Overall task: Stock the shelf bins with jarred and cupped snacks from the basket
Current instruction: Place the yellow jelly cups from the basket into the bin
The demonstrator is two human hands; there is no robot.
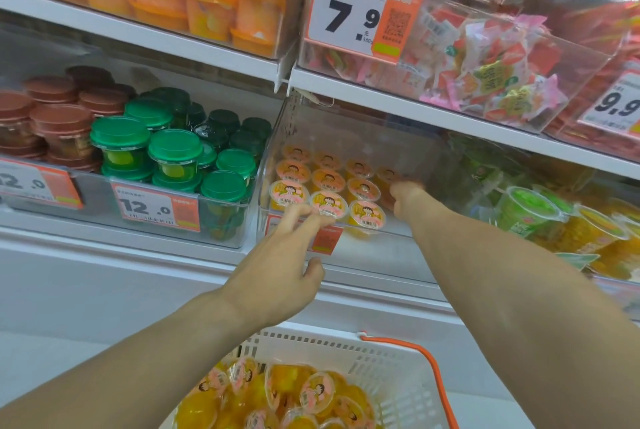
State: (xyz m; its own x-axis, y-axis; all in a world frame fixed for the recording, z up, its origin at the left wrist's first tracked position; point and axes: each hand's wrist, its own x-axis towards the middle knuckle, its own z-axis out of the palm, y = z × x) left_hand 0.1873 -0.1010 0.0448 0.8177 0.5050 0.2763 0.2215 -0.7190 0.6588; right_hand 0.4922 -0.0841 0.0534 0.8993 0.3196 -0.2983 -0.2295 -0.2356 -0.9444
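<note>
from the head view, the left hand (277,252) reaches up to the front of a clear bin (346,138), its fingers loose and spread, holding nothing. the right hand (403,195) is inside the bin among the cups (329,183); it is blurry, so i cannot tell if it holds one. the cups stand in rows with pink and orange lids. a white basket (391,383) below holds more yellow cups. green jars (175,155) and brown jars (59,117) fill the bin to the left.
</note>
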